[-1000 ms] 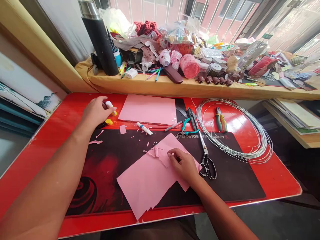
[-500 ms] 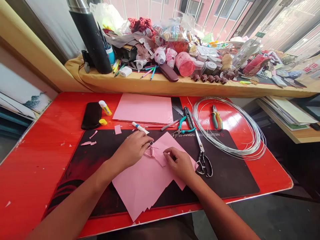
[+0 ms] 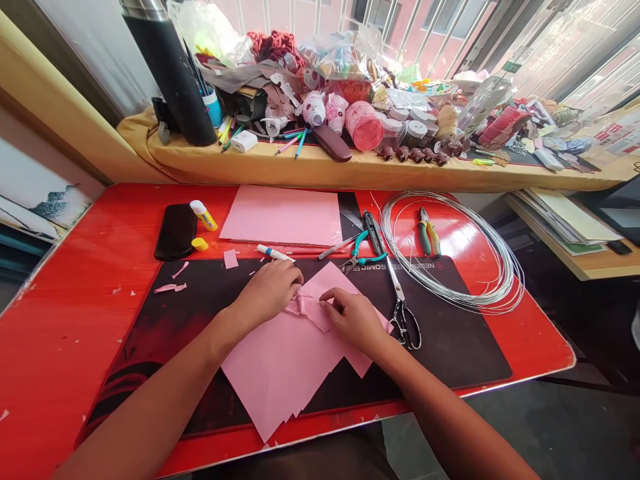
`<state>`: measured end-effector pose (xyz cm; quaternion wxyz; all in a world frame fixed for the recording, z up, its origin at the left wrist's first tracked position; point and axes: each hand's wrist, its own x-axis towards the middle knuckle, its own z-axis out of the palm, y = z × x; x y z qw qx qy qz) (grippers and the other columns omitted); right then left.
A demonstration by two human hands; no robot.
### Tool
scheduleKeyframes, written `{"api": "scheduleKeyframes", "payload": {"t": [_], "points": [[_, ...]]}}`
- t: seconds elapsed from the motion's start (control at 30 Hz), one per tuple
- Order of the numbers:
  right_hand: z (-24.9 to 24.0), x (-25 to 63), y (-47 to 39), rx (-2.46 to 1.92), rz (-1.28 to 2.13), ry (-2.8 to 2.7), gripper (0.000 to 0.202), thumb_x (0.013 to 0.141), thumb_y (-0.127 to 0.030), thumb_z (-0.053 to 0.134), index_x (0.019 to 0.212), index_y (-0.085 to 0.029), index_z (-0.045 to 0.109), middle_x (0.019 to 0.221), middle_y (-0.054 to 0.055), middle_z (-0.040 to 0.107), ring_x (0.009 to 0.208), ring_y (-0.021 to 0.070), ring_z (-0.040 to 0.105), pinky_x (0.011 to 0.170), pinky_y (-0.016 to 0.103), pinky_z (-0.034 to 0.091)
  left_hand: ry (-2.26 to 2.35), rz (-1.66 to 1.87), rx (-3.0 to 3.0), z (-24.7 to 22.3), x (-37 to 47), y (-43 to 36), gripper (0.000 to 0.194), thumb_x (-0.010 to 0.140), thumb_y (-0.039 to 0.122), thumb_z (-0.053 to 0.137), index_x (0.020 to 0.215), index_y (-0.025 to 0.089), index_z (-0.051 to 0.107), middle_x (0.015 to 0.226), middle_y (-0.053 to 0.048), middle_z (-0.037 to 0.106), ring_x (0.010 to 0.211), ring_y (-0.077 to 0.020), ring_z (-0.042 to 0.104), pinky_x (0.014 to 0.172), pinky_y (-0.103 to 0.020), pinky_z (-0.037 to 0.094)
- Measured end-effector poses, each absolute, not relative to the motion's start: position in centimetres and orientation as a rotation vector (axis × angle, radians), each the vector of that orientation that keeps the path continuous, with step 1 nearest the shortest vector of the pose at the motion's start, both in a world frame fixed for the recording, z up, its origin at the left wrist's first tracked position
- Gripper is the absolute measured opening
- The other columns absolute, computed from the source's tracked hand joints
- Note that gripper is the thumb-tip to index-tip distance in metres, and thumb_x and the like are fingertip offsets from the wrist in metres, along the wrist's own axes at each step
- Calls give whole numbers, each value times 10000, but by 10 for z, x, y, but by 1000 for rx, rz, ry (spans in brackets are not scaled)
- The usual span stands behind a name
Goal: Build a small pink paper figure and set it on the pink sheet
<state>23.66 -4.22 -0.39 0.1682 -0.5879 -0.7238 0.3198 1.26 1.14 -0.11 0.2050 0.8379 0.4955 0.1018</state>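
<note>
A small wire figure wrapped in pink paper lies over pink paper sheets on a black desk mat. My left hand is closed, thumb and fingertips pinching the figure's top, so its wire loop is mostly covered. From the other side, the pinched fingertips of my right hand meet the end of the figure's thin side arm. That hand rests over the sheets. Beside it lie silver-bladed scissors with black-and-silver handles. Just beyond my left hand is a white marker-like tube with a blue band.
Farther back lie a pink paper stack, a box cutter, teal-handled pliers, yellow-green pliers and a wire coil. At left are a black case, a glue stick and its yellow cap. Craft items crowd the ledge.
My left fingers have come down over the figure's wire loop, which showed before. My right fingertips have moved slightly left to the figure's arm. The whole view has shifted a little.
</note>
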Motion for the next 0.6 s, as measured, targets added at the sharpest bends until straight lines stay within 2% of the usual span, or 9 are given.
{"api": "scheduleKeyframes", "payload": {"t": [0.37, 0.6], "points": [[1, 228, -34, -1651, 998, -2116, 169, 963, -204, 620, 1059, -220, 758, 672, -12, 704, 587, 154, 581, 589, 249, 335, 1326, 411, 2085, 12, 0, 10, 192, 923, 269, 486, 845, 227, 656, 975, -66, 716, 962, -266, 641, 841, -387, 484], [6, 221, -30, -1627, 1049, -2174, 175, 985, -218, 610, 1096, -226, 746, 716, -3, 726, 625, 156, 618, 590, 242, 353, 1335, 400, 1890, 26, -18, 5, 240, 912, 349, 491, 874, 236, 699, 979, -53, 757, 937, -260, 671, 806, -355, 492]]}}
